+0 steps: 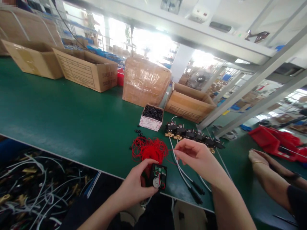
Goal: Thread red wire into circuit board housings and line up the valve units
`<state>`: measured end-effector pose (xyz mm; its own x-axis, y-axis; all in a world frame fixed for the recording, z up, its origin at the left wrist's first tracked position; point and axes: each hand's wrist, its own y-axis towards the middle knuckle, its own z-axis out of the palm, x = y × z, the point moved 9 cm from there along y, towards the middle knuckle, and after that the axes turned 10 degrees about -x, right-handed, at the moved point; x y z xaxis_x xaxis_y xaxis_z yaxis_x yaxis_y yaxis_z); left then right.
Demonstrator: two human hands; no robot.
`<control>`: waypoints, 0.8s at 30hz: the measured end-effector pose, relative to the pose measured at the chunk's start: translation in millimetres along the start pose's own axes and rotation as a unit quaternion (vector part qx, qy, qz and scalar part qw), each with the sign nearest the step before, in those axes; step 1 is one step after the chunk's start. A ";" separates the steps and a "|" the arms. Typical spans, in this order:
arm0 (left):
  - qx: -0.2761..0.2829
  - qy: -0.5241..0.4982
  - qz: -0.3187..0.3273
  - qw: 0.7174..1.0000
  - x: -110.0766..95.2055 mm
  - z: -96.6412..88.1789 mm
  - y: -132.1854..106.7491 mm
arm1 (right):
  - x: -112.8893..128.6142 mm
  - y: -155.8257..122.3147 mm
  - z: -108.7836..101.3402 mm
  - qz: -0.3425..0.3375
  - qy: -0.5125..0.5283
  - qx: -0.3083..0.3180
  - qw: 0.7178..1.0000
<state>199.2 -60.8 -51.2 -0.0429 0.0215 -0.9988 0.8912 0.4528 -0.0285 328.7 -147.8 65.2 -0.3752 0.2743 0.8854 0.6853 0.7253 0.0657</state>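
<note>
My left hand [137,185] is closed around a small black housing [163,174] near the table's front edge. Inside the housing show a green circuit board, red wires and a round silvery part. Just behind it lies a tangled bundle of thin red wires [151,151]. To the right of the bundle, my right hand [195,158] has thumb and forefinger pinched on a thin red wire that runs toward the bundle. Below this hand, white cables with black plugs [195,193] cross the green table. A row of black parts with brass fittings [189,133] sits beyond it.
A small box of black pieces [152,116] stands behind the wires. Cardboard boxes [146,80] line the table's [72,118] back. A bin of cabled parts [35,188] is at lower left. At right are another person's arms [271,179] and red bins [275,142].
</note>
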 end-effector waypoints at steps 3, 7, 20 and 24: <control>0.005 -0.007 -0.019 1.000 0.1 0.2 -0.7 | 10.8 -25.0 5.7 0.032 0.028 -0.002 0.999; 0.007 -0.030 -0.038 0.999 5.3 0.1 -0.7 | 14.9 -45.5 28.8 0.053 0.071 0.015 0.996; 0.058 -0.156 -0.093 0.982 6.0 -0.2 -4.4 | -25.7 -40.5 37.2 0.008 -0.125 -0.054 0.991; 0.015 -0.153 -0.088 0.984 -2.8 -4.0 -1.4 | -22.5 -39.7 38.2 -0.015 -0.158 -0.059 0.985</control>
<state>196.2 -57.9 -48.2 -0.0636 -0.3258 -0.9433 0.8954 0.3988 -0.1982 286.0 -158.7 25.1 -0.5601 0.4504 0.6953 0.7313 0.6632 0.1595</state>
